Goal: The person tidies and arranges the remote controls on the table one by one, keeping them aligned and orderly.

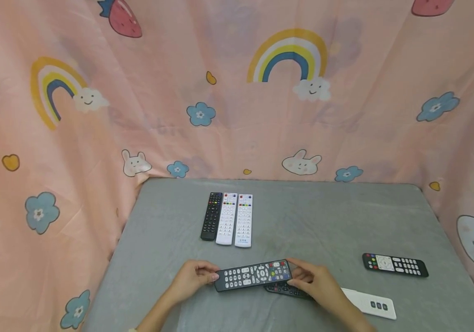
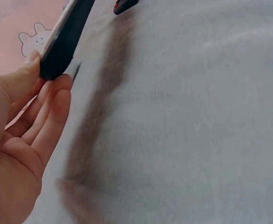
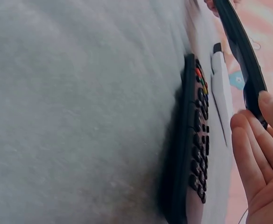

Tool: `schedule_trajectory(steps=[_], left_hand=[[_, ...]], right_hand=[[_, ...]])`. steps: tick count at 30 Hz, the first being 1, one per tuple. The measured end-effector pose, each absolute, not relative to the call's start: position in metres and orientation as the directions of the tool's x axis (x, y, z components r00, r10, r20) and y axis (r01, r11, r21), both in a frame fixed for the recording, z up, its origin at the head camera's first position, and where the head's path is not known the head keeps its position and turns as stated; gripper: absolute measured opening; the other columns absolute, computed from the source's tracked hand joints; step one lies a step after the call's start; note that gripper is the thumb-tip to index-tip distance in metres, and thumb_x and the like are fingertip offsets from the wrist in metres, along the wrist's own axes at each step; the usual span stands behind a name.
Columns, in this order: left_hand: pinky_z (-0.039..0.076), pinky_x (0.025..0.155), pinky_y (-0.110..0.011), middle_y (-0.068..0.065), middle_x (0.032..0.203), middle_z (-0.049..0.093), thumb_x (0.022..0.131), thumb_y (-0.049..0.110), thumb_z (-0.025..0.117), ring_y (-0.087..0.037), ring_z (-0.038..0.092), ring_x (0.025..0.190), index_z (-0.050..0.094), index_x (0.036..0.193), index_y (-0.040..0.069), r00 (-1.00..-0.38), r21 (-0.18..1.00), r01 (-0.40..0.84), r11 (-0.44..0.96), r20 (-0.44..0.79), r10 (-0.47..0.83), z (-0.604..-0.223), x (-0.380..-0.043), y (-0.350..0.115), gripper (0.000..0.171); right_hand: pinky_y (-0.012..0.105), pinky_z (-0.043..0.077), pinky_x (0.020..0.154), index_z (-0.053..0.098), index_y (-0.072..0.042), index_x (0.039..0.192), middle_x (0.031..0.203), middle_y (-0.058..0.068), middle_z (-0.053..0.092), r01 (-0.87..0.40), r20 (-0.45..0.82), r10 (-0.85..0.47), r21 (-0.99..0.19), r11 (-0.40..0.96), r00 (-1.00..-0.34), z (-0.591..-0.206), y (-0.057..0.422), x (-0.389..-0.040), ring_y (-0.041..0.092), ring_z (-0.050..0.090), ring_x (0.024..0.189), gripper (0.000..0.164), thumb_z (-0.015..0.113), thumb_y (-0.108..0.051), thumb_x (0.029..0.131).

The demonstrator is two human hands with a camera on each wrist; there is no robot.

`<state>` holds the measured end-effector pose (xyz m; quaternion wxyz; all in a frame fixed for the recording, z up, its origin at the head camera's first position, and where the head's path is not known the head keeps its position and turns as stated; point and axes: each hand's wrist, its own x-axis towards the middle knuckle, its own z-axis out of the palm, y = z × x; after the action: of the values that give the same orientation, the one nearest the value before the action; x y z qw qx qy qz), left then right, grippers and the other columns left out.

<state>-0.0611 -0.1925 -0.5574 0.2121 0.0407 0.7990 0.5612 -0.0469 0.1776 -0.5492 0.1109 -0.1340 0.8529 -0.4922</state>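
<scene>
- Head view: a black remote with pale buttons is held level across the front of the grey table, raised off its surface.
- Its left end is pinched by the left hand, its right end by the right hand.
- A second black remote is partly covered by the right hand, and a white remote by the right forearm.
- Farther right, a third black remote is seen.
- Behind, three remotes are lined up side by side.
</scene>
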Motion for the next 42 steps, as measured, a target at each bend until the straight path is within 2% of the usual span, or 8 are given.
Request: schedule_trajectory(steps=[6,11,15,19,26,30,37,42], left_hand=[[0.061,0.069,-0.026,-0.018,0.094,0.076,0.086,0.012,0.075,-0.007,0.071,0.075,0.072,0.104,-0.003,-0.92,0.937,-0.206,0.283,-0.284,0.271,-0.558,-0.063,-0.183,0.024],[0.062,0.072,-0.029,-0.017,0.094,0.075,0.084,0.013,0.077,-0.007,0.071,0.075,0.071,0.103,-0.004,-0.93,0.948,-0.209,0.239,-0.268,0.253,-0.56,-0.066,-0.176,0.026],[0.062,0.073,-0.032,-0.017,0.093,0.075,0.083,0.013,0.078,-0.007,0.071,0.074,0.07,0.104,-0.006,-0.939,0.955,-0.203,0.215,-0.252,0.235,-0.559,-0.068,-0.17,0.029],[0.061,0.072,-0.028,-0.018,0.094,0.074,0.081,0.012,0.08,-0.006,0.07,0.074,0.07,0.106,-0.006,-0.941,0.96,-0.215,0.18,-0.253,0.223,-0.558,-0.069,-0.167,0.033],[0.06,0.072,-0.024,-0.03,0.099,0.072,0.077,0.012,0.082,-0.003,0.071,0.076,0.07,0.111,-0.008,-0.951,0.985,-0.131,0.111,-0.157,0.267,-0.561,-0.07,-0.162,0.042],[0.061,0.073,-0.024,-0.029,0.106,0.071,0.075,0.014,0.083,-0.003,0.072,0.08,0.071,0.11,-0.008,-0.954,0.993,-0.086,0.084,-0.106,0.279,-0.561,-0.07,-0.156,0.043],[0.06,0.071,-0.022,-0.032,0.102,0.068,0.075,0.014,0.083,-0.001,0.068,0.078,0.069,0.111,-0.011,-0.953,0.999,-0.017,0.043,-0.029,0.301,-0.561,-0.069,-0.146,0.046],[0.06,0.072,-0.023,-0.037,0.104,0.066,0.078,0.014,0.08,-0.001,0.07,0.078,0.065,0.117,-0.013,-0.943,0.999,-0.05,-0.005,-0.045,0.329,-0.565,-0.068,-0.14,0.049]], right_hand=[[0.022,0.058,0.066,0.068,-0.007,0.124,0.093,0.008,0.076,-0.019,-0.056,-0.158,-0.9,0.436,-0.986,-0.546,0.176,-0.056,0.001,0.068,0.074,0.045,0.08,-0.018,0.081],[0.02,0.058,0.072,0.07,-0.006,0.12,0.099,0.012,0.076,0.066,-0.099,-0.067,-0.923,0.378,-0.993,-0.543,0.177,-0.069,-0.002,0.069,0.08,0.041,0.079,-0.019,0.082],[0.021,0.059,0.073,0.069,-0.003,0.121,0.103,0.017,0.075,0.089,-0.115,-0.063,-0.94,0.329,-0.991,-0.542,0.179,-0.078,-0.001,0.071,0.082,0.041,0.078,-0.016,0.084],[0.026,0.061,0.073,0.067,0.0,0.121,0.104,0.02,0.074,0.108,-0.131,-0.065,-0.956,0.274,-0.989,-0.542,0.18,-0.086,0.005,0.073,0.083,0.039,0.076,-0.015,0.086],[0.035,0.062,0.074,0.066,0.002,0.122,0.1,0.015,0.076,0.079,-0.103,-0.086,-0.965,0.249,-0.991,-0.539,0.182,-0.102,0.015,0.076,0.083,0.038,0.073,-0.017,0.09],[0.038,0.061,0.077,0.065,0.004,0.123,0.1,0.01,0.077,0.088,-0.112,-0.097,-0.971,0.221,-0.989,-0.537,0.183,-0.111,0.019,0.076,0.086,0.039,0.071,-0.018,0.091],[0.039,0.061,0.075,0.062,0.008,0.124,0.099,0.02,0.075,0.065,-0.099,-0.138,-0.971,0.229,-0.986,-0.537,0.187,-0.125,0.02,0.075,0.083,0.038,0.067,-0.016,0.095],[0.04,0.061,0.076,0.058,0.011,0.127,0.093,0.009,0.078,0.078,-0.112,-0.177,-0.979,0.187,-0.978,-0.536,0.189,-0.132,0.019,0.076,0.082,0.041,0.065,-0.014,0.095]])
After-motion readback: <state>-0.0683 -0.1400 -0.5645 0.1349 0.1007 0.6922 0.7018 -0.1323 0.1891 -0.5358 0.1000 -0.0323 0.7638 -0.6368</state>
